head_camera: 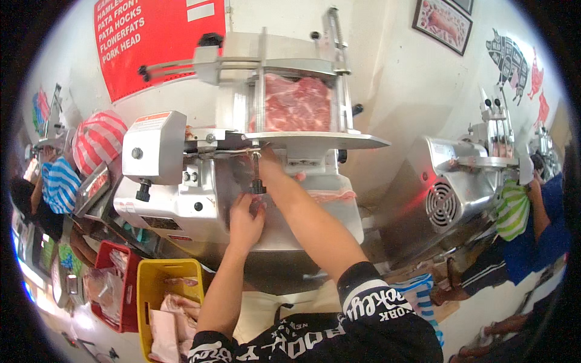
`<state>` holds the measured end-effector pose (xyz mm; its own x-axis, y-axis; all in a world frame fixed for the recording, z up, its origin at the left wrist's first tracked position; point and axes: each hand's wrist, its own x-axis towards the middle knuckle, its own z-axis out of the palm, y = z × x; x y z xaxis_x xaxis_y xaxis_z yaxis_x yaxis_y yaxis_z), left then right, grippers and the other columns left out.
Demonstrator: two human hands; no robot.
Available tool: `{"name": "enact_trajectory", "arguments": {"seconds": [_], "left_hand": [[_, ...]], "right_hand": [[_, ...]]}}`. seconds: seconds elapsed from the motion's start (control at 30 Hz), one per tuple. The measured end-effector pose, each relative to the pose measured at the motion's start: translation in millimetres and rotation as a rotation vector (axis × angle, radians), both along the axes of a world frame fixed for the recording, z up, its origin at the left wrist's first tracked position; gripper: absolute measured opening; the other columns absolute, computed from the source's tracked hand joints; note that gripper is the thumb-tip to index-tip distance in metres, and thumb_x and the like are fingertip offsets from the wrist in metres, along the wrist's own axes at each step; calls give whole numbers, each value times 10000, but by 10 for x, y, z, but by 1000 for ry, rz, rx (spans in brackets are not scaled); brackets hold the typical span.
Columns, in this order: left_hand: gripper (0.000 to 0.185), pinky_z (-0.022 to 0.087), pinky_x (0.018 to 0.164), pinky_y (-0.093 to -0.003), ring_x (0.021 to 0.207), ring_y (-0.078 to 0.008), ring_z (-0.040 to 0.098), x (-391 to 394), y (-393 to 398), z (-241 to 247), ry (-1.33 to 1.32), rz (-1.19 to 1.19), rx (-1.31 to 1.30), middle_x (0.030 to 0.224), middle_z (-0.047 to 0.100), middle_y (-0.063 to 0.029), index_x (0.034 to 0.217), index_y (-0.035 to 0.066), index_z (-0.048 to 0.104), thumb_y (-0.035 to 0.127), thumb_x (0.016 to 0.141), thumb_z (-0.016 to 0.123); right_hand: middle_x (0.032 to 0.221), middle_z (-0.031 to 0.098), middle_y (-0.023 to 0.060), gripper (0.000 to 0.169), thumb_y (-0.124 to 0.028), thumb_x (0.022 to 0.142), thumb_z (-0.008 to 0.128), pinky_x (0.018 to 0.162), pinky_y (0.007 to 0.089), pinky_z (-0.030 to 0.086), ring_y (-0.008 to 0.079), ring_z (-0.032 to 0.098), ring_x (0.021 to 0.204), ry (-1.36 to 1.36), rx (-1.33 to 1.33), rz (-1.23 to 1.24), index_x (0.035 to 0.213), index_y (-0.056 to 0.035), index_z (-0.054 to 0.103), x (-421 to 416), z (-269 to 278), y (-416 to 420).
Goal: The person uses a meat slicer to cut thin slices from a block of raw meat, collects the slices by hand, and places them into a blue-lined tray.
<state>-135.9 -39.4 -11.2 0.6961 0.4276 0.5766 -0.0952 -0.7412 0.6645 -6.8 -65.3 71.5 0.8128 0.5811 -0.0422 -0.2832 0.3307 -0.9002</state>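
Observation:
A metal meat slicer (172, 199) stands before me, with a block of raw red meat (297, 104) held upright in its carriage. My left hand (247, 218) is raised in front of the machine, just below a black knob (258, 186), its fingers bent and close together; whether they pinch something is unclear. My right hand (268, 163) reaches under the carriage plate (317, 139) beside the knob's rod, and its fingers are mostly hidden there. Thin meat slices (331, 195) lie on the slicer's receiving tray (352, 215), right of my right forearm.
A yellow crate (141, 299) of pale meat pieces and a red crate (130, 295) of bagged meat are at lower left. A metal tray (93, 188) of meat lies beside striped bags (100, 140). Another slicer (454, 181) and a person in blue (540, 245) are at right.

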Motion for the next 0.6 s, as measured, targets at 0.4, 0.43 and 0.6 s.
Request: {"name": "enact_trajectory", "arguments": {"seconds": [0.4, 0.43, 0.6], "left_hand": [[139, 484, 648, -343, 696, -243, 628, 156, -110, 42, 35, -139, -54, 831, 646, -158, 939, -44, 659, 43, 833, 636], [142, 482, 638, -336, 679, -228, 626, 51, -24, 17, 42, -102, -73, 808, 647, -157, 940, -49, 662, 45, 837, 640], [165, 463, 593, -306, 594, -151, 579, -83, -20, 62, 45, -90, -130, 704, 647, -130, 964, -64, 682, 64, 867, 645]], "right_hand": [[931, 690, 195, 253, -196, 959, 481, 672, 431, 529, 325, 681, 821, -357, -240, -299, 1049, -50, 668, 1103, -1362, 925], [882, 681, 163, 215, -192, 952, 512, 631, 412, 523, 294, 671, 761, -285, -183, -223, 1023, -58, 664, 822, -1301, 992], [763, 620, 76, 127, -172, 921, 585, 517, 352, 479, 212, 604, 618, -194, 25, -125, 966, -58, 618, 451, -1084, 743]]}}
